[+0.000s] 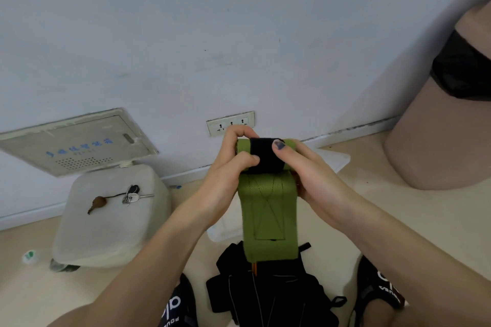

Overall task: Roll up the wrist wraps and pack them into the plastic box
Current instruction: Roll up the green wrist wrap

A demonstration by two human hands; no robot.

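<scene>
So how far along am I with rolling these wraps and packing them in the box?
Nothing shows as packed yet. In hand: the left hand and right hand grip the green wrist wrap, rolled at the top with a black band round it, its tail hanging unrolled. Left: finish that roll, then the black wraps heaped on the floor. The plastic box is mostly hidden behind your arms, so its contents can't be judged.
</scene>
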